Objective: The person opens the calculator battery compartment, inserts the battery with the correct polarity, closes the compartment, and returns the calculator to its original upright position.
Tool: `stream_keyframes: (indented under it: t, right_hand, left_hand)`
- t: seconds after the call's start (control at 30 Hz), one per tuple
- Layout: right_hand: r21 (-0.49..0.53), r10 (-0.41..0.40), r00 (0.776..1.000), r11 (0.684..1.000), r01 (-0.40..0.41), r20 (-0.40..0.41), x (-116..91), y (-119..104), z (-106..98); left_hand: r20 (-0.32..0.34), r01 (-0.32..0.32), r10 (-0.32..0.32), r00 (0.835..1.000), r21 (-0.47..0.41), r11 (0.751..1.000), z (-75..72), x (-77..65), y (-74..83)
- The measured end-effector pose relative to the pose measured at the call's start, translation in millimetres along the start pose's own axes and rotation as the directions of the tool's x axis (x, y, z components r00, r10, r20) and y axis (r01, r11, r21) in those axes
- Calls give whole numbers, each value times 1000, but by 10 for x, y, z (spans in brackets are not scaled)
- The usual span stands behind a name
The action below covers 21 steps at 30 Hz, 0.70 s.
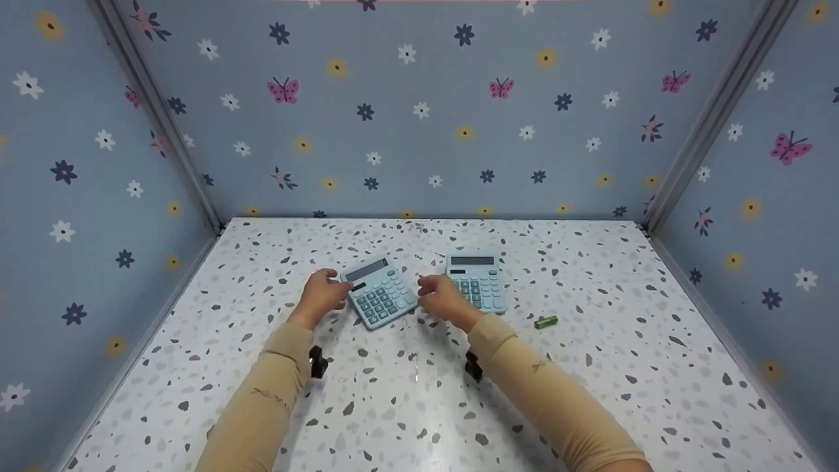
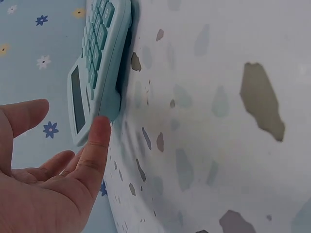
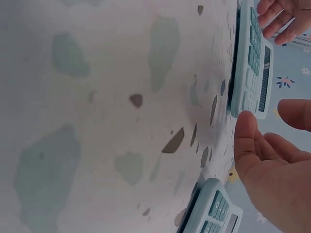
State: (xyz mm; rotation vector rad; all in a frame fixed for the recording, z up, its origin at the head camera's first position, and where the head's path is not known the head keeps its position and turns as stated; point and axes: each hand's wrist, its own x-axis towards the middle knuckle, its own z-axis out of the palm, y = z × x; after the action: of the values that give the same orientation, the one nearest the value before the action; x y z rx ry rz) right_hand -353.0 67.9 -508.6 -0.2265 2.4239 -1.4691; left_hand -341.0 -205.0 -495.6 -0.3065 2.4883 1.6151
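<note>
A light blue calculator [image 1: 379, 298] lies tilted on the speckled table, between both hands. At its left edge is my left hand [image 1: 321, 295]; in the left wrist view one fingertip [image 2: 101, 127] touches the calculator's side, while the thumb stands apart. My right hand [image 1: 447, 300] is by its right edge, fingers loosely bent; in the right wrist view a fingertip [image 3: 246, 120] meets or nearly meets the calculator's corner. Neither hand grips anything. A second light blue calculator [image 1: 491, 288] lies straight to the right, partly hidden behind the right hand.
A small green battery [image 1: 545, 322] lies right of the second calculator. The white speckled table [image 1: 406, 419] is bounded by blue flowered panels [image 1: 419, 118] at the back and both sides, with grey metal posts [image 1: 157, 111] at the corners.
</note>
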Motion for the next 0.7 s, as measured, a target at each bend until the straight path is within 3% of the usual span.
stream_keyframes:
  t: [0.7]
  right_hand:
    - [23,100,994,995,-102,49,75,-30,103]
  left_hand:
    - [-28,68,-66,997,90,994,88,167,-42]
